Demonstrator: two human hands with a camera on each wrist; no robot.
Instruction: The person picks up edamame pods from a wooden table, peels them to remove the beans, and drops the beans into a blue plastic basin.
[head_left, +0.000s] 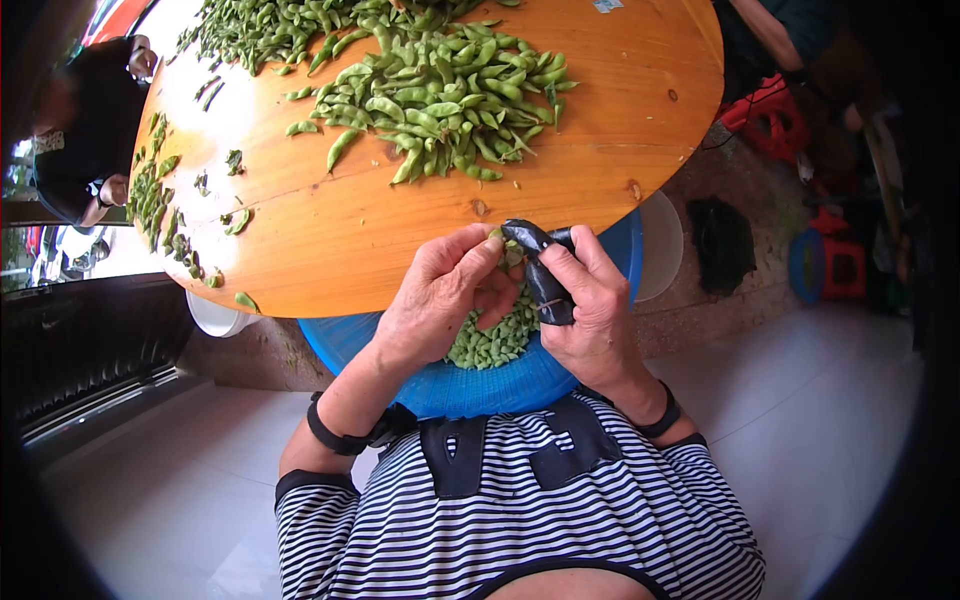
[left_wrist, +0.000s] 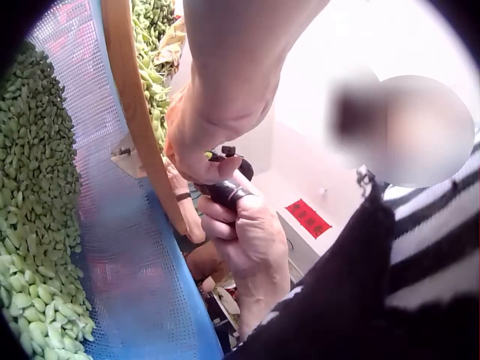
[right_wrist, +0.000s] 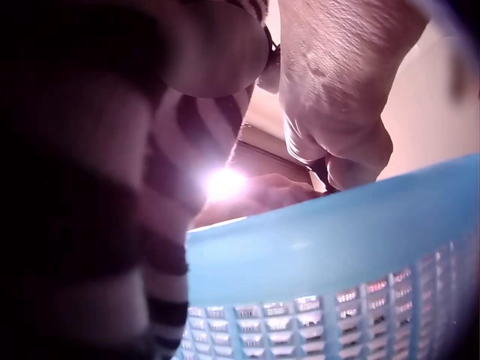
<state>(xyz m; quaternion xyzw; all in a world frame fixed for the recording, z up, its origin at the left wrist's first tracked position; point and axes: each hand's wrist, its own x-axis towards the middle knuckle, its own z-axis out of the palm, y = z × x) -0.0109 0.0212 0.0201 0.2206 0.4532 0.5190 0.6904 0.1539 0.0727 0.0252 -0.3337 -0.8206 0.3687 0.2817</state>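
In the head view my left hand (head_left: 435,290) pinches a small green soybean pod (head_left: 511,252) between thumb and fingers, over the blue basket. Close beside it, my right hand (head_left: 595,310) grips a shiny black wrapped object (head_left: 548,292) with a thin light band round it; its kind I cannot tell. The black piece's upper end meets the left fingertips. Below both hands, shelled green beans (head_left: 488,348) lie in the blue mesh basket (head_left: 430,390). The left wrist view shows the banded black object (left_wrist: 225,193) within the right hand's curled fingers (left_wrist: 251,240).
A large heap of soybean pods (head_left: 440,100) covers part of the round wooden table (head_left: 400,240). Scattered pods (head_left: 150,195) lie along its left edge. A white bucket (head_left: 660,245) and red stools (head_left: 775,120) stand to the right. Another person's hand (head_left: 115,190) rests at the left edge.
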